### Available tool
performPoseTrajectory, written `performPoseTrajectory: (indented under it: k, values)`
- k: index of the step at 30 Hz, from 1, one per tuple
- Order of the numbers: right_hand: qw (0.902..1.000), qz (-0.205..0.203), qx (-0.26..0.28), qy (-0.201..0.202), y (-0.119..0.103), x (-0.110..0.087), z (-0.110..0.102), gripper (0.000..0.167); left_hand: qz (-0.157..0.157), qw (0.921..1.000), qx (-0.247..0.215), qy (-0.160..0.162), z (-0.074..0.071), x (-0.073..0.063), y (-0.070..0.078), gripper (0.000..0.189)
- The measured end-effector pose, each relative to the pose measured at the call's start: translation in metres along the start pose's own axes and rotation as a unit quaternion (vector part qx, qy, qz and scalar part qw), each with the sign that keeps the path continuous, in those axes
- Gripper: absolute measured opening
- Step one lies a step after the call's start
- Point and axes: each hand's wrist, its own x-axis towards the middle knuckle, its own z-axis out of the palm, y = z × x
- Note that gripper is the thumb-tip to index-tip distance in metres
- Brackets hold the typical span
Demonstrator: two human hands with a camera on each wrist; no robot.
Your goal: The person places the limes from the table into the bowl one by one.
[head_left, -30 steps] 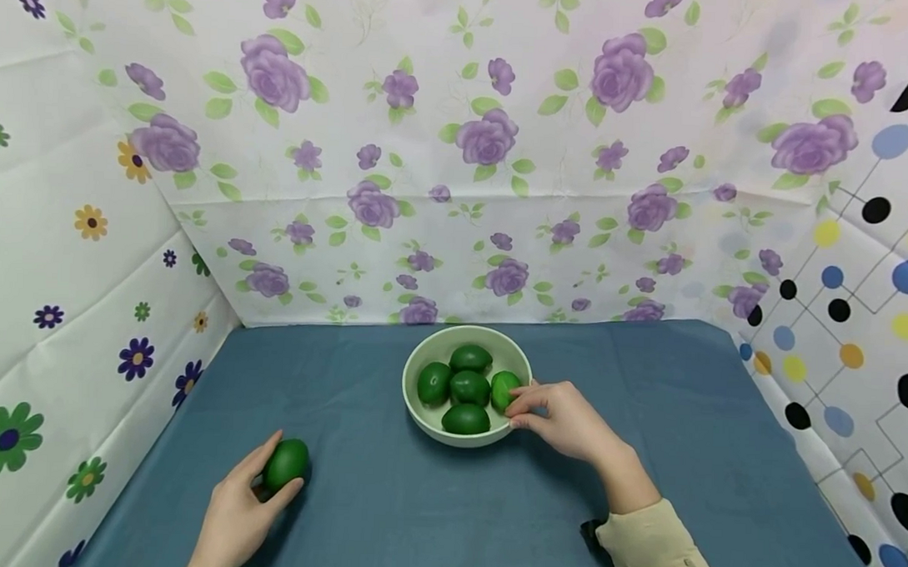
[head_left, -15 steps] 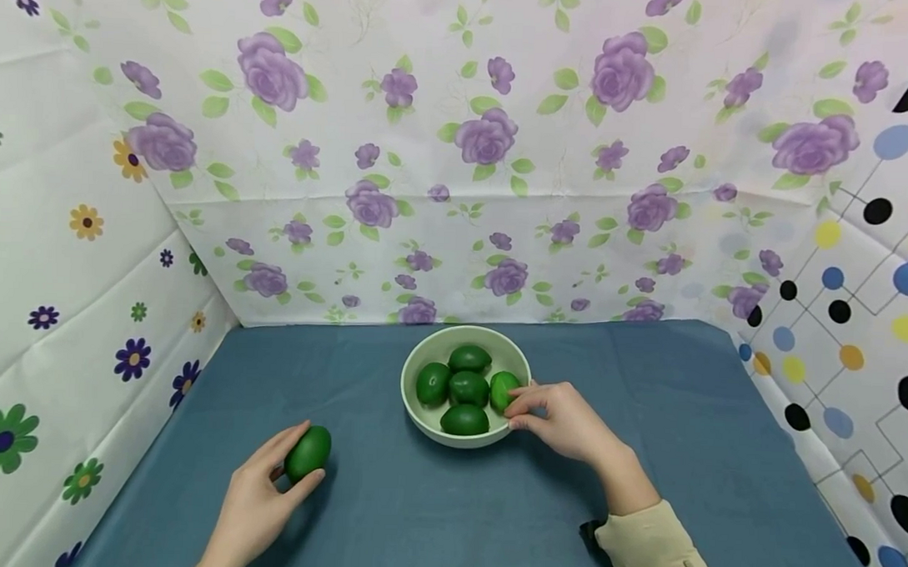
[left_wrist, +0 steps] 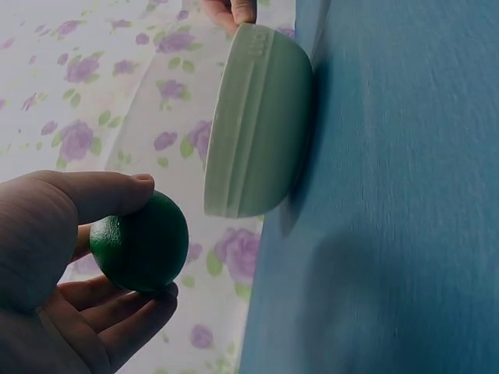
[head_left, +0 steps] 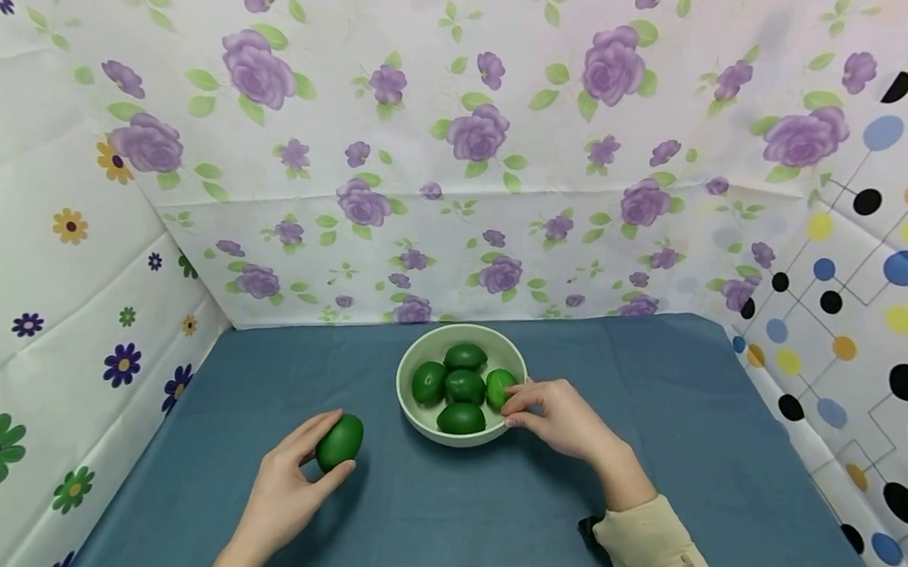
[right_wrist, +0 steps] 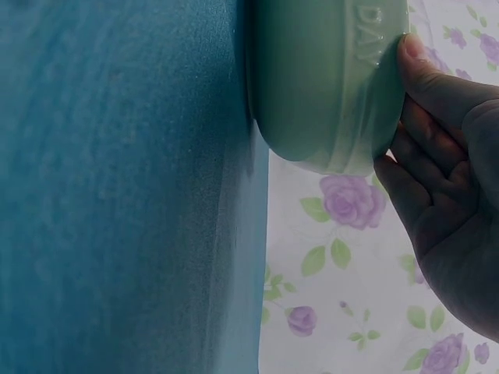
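My left hand (head_left: 291,483) holds a dark green, glossy lime (head_left: 340,443) between thumb and fingers, left of and nearer than the bowl. In the left wrist view the lime (left_wrist: 142,243) hangs clear of the blue cloth, its shadow falling below. A pale green bowl (head_left: 408,403) stands on the cloth with several limes inside, the rightmost lime (head_left: 498,385) a brighter green. My right hand (head_left: 558,416) pinches the bowl's right rim; the right wrist view puts the thumb at the rim of the bowl (right_wrist: 331,86) and the other fingers along its side.
Blue cloth (head_left: 446,517) covers the table. A flowered sheet (head_left: 428,166) rises behind it, with more patterned sheets at the left (head_left: 42,261) and the right (head_left: 865,331). A black strap (head_left: 591,534) shows by the right sleeve (head_left: 655,541).
My left hand has carried the lime up and to the right, closer to the bowl. My right hand has stayed at the bowl's rim. The head view has shifted slightly.
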Motion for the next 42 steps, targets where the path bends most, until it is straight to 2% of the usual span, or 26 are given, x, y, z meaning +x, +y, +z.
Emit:
performPoseTrajectory:
  k: [6, 14, 25, 32, 36, 42]
  values:
    - [0.9999, 0.012, 0.002, -0.004, -0.001, 0.001, -0.001, 0.015, 0.017, 0.9997, -0.019, -0.004, 0.009, 0.007, 0.006, 0.072]
    - [0.9999, 0.012, 0.002, -0.005, 0.0, 0.001, 0.0, 0.015, 0.058, 0.9973, -0.045, -0.004, 0.022, 0.019, 0.018, 0.073]
    - [0.9999, 0.009, 0.004, -0.004, -0.002, 0.001, 0.0, 0.015, 0.072, 0.9945, -0.075, -0.012, 0.038, 0.04, 0.044, 0.069]
    - [1.0, 0.0, 0.006, -0.001, 0.0, 0.001, 0.001, 0.015, 0.065, 0.9967, -0.049, -0.004, 0.05, 0.053, 0.053, 0.068]
    - [1.0, 0.004, 0.009, -0.002, -0.002, 0.002, 0.001, 0.015, 0.072, 0.9972, -0.023, 0.004, 0.058, 0.06, 0.056, 0.069]
    - [0.9999, 0.005, 0.011, -0.003, -0.002, 0.002, 0.0, 0.015, 0.076, 0.9969, -0.012, 0.012, 0.069, 0.068, 0.06, 0.069]
